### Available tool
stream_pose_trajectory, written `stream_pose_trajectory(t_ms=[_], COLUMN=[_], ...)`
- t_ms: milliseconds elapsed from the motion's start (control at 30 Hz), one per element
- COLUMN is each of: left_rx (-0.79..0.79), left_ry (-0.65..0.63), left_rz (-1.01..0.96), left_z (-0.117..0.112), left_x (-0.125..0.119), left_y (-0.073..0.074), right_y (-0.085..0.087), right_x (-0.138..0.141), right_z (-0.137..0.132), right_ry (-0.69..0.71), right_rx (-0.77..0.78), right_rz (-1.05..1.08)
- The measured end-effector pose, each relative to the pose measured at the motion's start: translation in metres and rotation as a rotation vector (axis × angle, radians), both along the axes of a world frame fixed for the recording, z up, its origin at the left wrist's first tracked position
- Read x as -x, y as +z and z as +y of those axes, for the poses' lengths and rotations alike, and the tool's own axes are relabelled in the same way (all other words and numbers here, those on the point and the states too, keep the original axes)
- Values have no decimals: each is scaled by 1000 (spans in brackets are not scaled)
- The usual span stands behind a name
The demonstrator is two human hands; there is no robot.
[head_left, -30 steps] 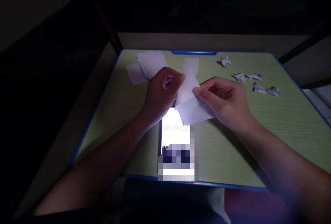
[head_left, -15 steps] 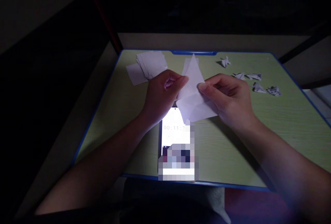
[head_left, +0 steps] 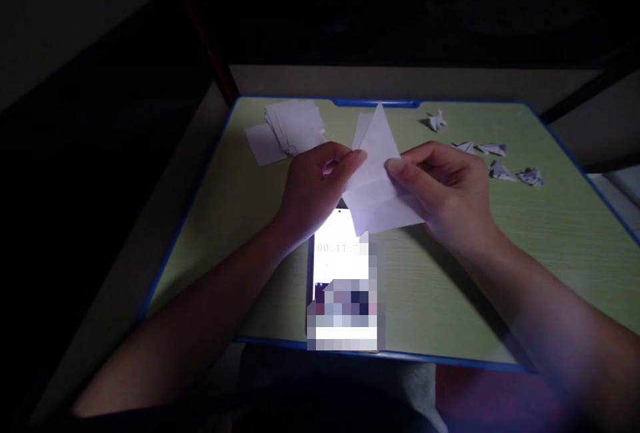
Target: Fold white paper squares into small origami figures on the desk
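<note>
A white sheet of paper, folded to a point at its top, is held up above the table. My left hand pinches its left edge between thumb and fingers. On the opposite edge, my right hand grips it with the thumb on the near face and the fingers behind. Below the paper lies a lit phone showing a running time display, its lower part blurred out. Another pale piece of paper shows behind the folded sheet's upper left; whether it belongs to the same sheet I cannot tell.
A stack of white paper sheets lies at the table's back left. Several small folded paper pieces are scattered at the right, one farther back. The green table has a blue edge, and surroundings are dark.
The folded paper and both hands have shifted very slightly to the right. The paper's lower flap is turned a little, and its bottom left corner looks narrower.
</note>
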State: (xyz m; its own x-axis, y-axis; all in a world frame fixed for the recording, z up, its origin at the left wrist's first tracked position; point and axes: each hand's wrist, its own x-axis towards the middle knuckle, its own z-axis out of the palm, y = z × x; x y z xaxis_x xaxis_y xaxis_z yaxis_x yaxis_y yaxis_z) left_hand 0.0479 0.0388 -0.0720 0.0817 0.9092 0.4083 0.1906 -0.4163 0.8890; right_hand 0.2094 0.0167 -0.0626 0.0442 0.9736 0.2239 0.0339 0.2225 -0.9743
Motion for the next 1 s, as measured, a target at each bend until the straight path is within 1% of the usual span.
stream_pose_trajectory(t_ms=[100,267,333,400,500,567,667,733,800,867,933,1000], left_rx=[28,63,74,81,59,42,42,51,65,69,59,50], left_ry=[-31,-84,-73,-32,11,9,-35,-69,-74,-43,-10,2], left_rz=[-27,-66,-55,-31,11,17,15,18,15,33,68,90], left_z=[0,-1,0,1,1,1,1,0,0,1,2,3], left_x=[-1,-1,0,1,3,4,4,4,4,5,5,6], left_y=[0,-2,-3,-3,-2,0,1,1,2,1,1,0], right_y=[0,1,1,-1,-3,-3,-1,0,1,1,0,-2], right_x=[-1,-2,-2,-3,-4,-4,-4,-4,-3,-4,-5,-8], right_z=[1,2,3,4,7,9,10,10,10,11,13,15], right_ry=[-12,-30,-6,16,48,62,61,56,54,64,105,151], right_rx=[-3,38,69,98,153,195,258,264,259,275,294,268], right_rz=[10,44,77,113,147,189,272,307,326,340,342,326])
